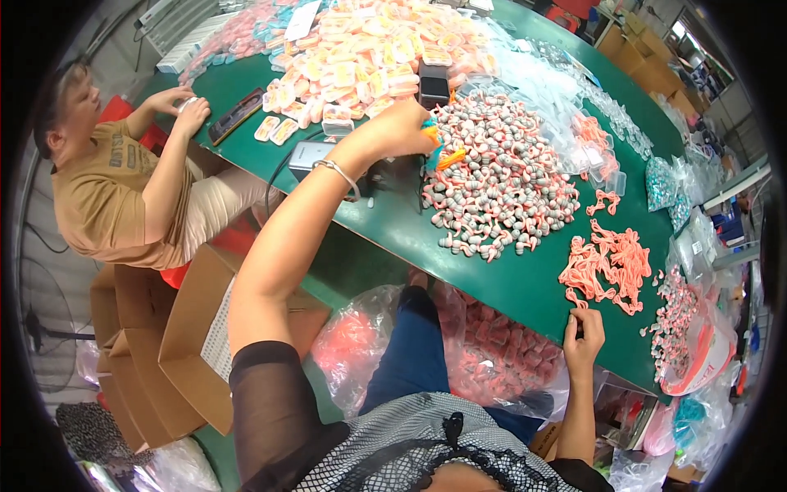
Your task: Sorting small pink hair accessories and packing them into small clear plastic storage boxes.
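My left hand (402,131), with a bangle on its wrist, is stretched across the green table (373,217), its fingers curled and mostly hidden. Small orange and teal pieces (447,157) show at its fingertips; what exactly is gripped I cannot make out. Right beside it spreads a big heap of small grey-and-coral parts (500,180). At the table's near right edge, my right hand (584,332) pinches the end of a coral loop-like strip (577,300). That strip lies at the edge of a loose pile of similar coral strips (611,266).
A large mound of orange-and-clear small cases (369,53) covers the far side, near a black box (433,84) and a phone (236,116). A co-worker (123,180) sits at left. Open cartons (156,353) and bagged coral parts (508,353) are below; clear plastic pieces (557,82) lie far right.
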{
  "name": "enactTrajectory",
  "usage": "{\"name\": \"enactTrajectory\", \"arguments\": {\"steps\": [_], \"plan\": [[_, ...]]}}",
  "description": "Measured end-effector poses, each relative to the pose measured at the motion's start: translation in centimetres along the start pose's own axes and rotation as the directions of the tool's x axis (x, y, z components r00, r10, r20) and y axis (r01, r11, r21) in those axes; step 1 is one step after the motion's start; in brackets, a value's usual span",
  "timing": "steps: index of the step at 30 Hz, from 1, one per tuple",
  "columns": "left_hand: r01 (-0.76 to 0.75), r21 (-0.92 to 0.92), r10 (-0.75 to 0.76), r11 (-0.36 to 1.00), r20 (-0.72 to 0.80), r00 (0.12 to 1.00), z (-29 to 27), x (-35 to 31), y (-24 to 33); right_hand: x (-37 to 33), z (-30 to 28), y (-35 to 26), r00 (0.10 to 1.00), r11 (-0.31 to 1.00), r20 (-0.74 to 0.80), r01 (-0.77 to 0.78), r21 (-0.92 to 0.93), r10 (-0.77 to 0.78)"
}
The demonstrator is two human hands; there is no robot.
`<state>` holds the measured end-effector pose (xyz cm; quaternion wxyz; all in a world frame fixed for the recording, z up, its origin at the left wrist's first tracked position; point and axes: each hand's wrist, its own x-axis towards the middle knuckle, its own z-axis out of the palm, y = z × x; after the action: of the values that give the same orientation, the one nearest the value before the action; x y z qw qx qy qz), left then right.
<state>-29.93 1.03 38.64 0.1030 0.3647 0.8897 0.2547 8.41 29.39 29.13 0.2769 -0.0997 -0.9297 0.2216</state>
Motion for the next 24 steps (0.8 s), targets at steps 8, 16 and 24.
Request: {"name": "enactTrajectory", "arguments": {"steps": [8,16,24], "plan": [[-0.102,-0.104,0.085,0.989,-0.155,0.984,5.0,1.7,0.2,0.0,0.3,0.2,1.000,1.000,-0.005,0.021,0.015,-0.021],[0.021,0.111,0.005,0.994,-0.228,0.974,6.4,0.9,2.7,-0.3,0.0,0.0,1.000,1.000,-0.004,-0.010,-0.004,0.010],[-0.147,-0.165,0.087,0.975,-0.325,0.942,3.6,-0.2,1.5,-0.4,0.1,0.3,1.000,1.000,0.014,-0.011,-0.021,0.011]]}}
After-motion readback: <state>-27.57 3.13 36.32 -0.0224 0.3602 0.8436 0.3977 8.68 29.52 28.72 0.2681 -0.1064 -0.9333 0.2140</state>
